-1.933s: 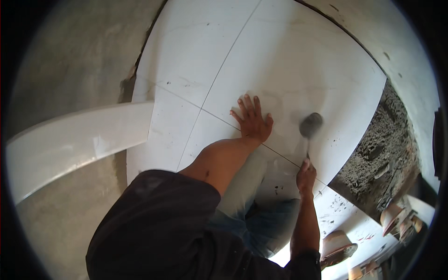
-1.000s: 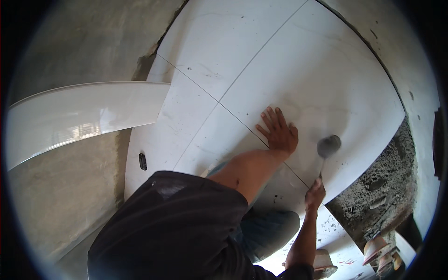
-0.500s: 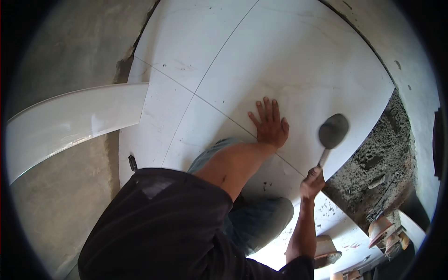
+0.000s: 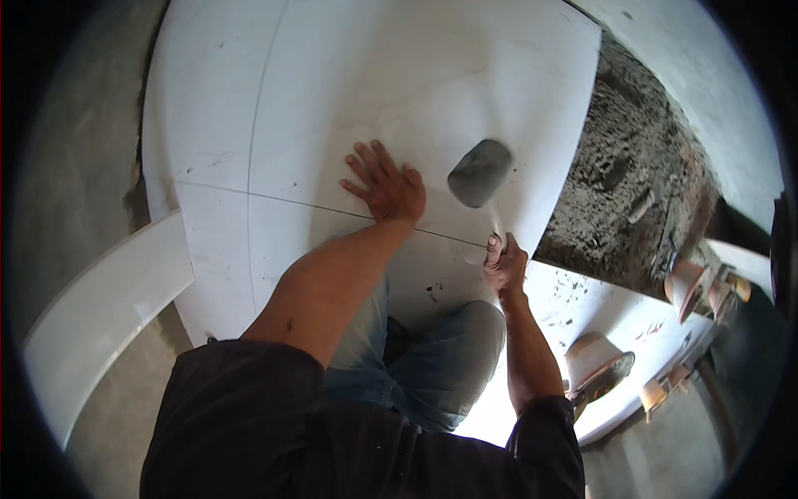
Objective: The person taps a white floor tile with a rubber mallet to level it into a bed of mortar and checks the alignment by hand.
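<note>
My left hand [image 4: 387, 185] lies flat on a large white floor tile [image 4: 432, 91], its fingers spread, close to the thin joint line. In my right hand [image 4: 505, 264] is the pale handle of a rubber mallet [image 4: 482, 173], fingers wrapped round it. The mallet's dark grey head is over the same tile, right of my left hand, and slightly blurred. I cannot tell whether the head touches the tile. My knees, in blue jeans [image 4: 449, 358], are bent just behind my hands.
Rough grey mortar [image 4: 623, 166] borders the tile on the right, by a wall [image 4: 698, 75]. A bucket [image 4: 597, 366] and more containers [image 4: 687, 287] stand at lower right. A loose white tile strip [image 4: 108, 291] lies at left beside the bare concrete wall [image 4: 83, 125].
The view has shifted, so the tile and both hands appear further left and more mortar shows. The mallet is still in my right hand and has swung; my left hand stays flat on the tile.
</note>
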Tool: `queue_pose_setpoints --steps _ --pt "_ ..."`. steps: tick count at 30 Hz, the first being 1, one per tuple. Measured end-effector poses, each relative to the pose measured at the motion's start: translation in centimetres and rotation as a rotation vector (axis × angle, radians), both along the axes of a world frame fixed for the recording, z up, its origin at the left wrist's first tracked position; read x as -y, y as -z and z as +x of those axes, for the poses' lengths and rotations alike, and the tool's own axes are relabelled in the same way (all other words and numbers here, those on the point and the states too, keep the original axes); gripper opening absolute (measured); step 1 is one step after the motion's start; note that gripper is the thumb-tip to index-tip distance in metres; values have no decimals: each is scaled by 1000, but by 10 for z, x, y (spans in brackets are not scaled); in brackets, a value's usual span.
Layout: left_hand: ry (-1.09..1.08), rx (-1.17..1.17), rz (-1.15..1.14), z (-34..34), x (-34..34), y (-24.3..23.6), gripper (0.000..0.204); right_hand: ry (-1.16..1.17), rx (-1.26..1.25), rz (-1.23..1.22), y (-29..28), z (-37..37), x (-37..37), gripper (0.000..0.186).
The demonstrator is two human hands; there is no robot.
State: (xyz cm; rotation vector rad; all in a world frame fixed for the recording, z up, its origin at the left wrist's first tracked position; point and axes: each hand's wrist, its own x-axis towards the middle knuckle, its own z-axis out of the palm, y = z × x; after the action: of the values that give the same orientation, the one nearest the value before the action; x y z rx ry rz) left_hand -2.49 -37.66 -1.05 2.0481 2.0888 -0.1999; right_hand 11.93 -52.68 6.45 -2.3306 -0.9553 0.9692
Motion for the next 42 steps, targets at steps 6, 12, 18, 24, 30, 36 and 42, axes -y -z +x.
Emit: queue_pose_setpoints --steps 6,12,18,24,30,36,42 --pt "26 3 -25 8 -5 -2 72 -74 95 60 -2 -9 1 37" --pt "60 -39 47 6 -11 7 72 -149 -16 208 -33 -26 -10 38" --pt "29 44 124 14 -5 16 71 265 -133 -73 -13 -8 1 31" --pt "2 15 53 16 -2 8 71 96 -206 355 -1 -22 47 39" --pt "19 1 159 7 -8 25 71 25 83 -158 -39 -3 -12 46" --pt "35 -55 142 8 0 19 71 305 -269 -446 -13 6 29 39" --pt "174 -382 24 -4 -6 38 71 -55 -25 163 -36 -10 21 28"
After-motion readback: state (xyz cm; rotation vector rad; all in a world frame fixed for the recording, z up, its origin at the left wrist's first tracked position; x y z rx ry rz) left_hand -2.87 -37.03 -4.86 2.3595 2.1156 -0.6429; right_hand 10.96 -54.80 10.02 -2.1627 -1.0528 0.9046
